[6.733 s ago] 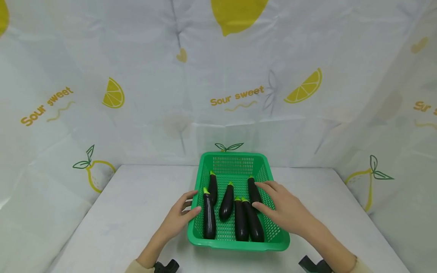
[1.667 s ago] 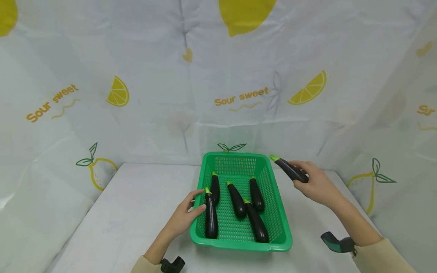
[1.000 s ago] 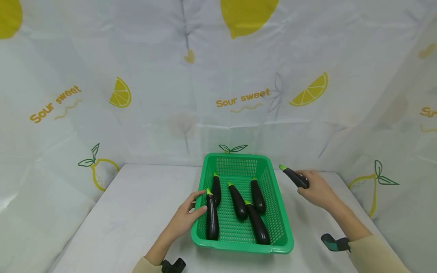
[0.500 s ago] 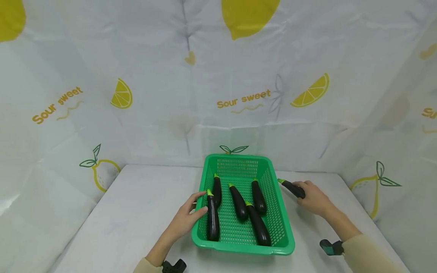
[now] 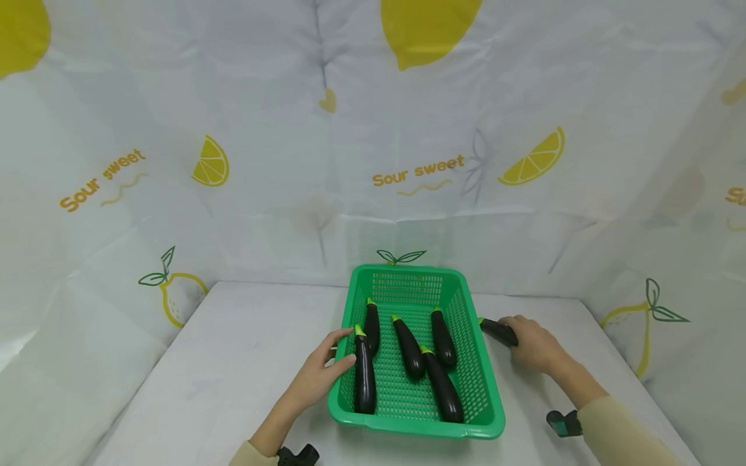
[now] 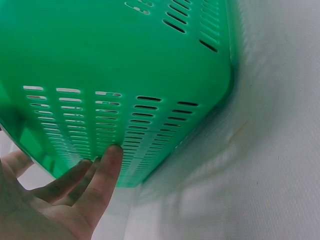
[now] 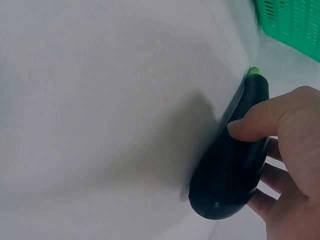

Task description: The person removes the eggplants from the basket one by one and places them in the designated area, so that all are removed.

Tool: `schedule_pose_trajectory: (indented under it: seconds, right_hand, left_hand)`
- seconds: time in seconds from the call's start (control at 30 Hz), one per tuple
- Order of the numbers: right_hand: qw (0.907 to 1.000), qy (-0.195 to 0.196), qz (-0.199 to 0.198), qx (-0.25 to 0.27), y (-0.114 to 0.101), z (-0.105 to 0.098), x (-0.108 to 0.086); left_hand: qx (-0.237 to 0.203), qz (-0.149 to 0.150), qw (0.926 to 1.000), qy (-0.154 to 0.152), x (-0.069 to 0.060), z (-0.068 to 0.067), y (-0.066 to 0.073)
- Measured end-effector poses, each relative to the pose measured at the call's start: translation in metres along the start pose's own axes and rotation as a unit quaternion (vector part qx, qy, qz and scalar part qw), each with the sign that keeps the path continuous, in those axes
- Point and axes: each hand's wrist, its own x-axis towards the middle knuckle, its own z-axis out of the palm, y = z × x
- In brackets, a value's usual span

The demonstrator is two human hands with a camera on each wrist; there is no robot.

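- Right hand point(image 5: 535, 343): grasping one dark eggplant point(image 7: 227, 160), thumb on one side, fingers on the other. Whether it touches the table, cannot tell.
- That eggplant: left of the right hand, green stem end pointing away toward the green basket point(image 5: 408, 425); from the right wrist, a gap shows between stem and basket.
- Left hand point(image 5: 315, 375): holding the basket's left side, thumb at the rim, fingertips against the slotted outer wall.
- Edges: basket's right rim just left of the right hand's eggplant. Table's far edge runs beyond both hands; right edge lies farther right of the right hand.
- Room for moving: white tabletop point(image 5: 262, 362) extends left of the left hand and right of the right hand.
- In the basket, right of the left hand: five more eggplants point(image 5: 364, 382), the nearest just beside the left thumb.
- Surface: soft shadow beside the right hand's eggplant.
- Room: white backdrop point(image 5: 280, 213) with lemon prints and "Sour sweet" lettering, beyond and to either side of both hands.
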Motion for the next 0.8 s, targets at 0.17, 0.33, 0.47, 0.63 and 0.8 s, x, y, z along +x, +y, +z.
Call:
schedule_pose_trajectory:
  seconds: [0.17, 0.33, 0.47, 0.63, 0.8]
  right_hand:
    - [0.9991, 0.028, -0.010, -0.030, 0.0022, 0.0047, 0.0028]
    - [0.9976, 0.048, -0.004, -0.050, 0.0016, 0.0073, 0.0055]
    - [0.9969, 0.059, -0.003, -0.053, 0.0017, 0.0075, 0.0044]
    - [0.9971, 0.061, -0.002, -0.047, 0.0002, 0.0044, 0.0036]
    - [0.9968, 0.062, 0.003, -0.049, -0.0027, 0.0006, 0.0036]
  left_hand:
    - [-0.002, -0.001, 1.0000, -0.004, 0.0003, 0.0002, -0.0004]
    - [-0.004, -0.002, 1.0000, -0.002, -0.0001, -0.0001, 0.0000]
    - [-0.005, -0.003, 1.0000, -0.002, -0.0004, 0.0000, -0.0003]
    - [-0.004, -0.003, 1.0000, -0.001, -0.0004, 0.0000, 0.0003]
    - [-0.007, -0.005, 1.0000, 0.001, -0.0004, -0.0001, 0.0030]
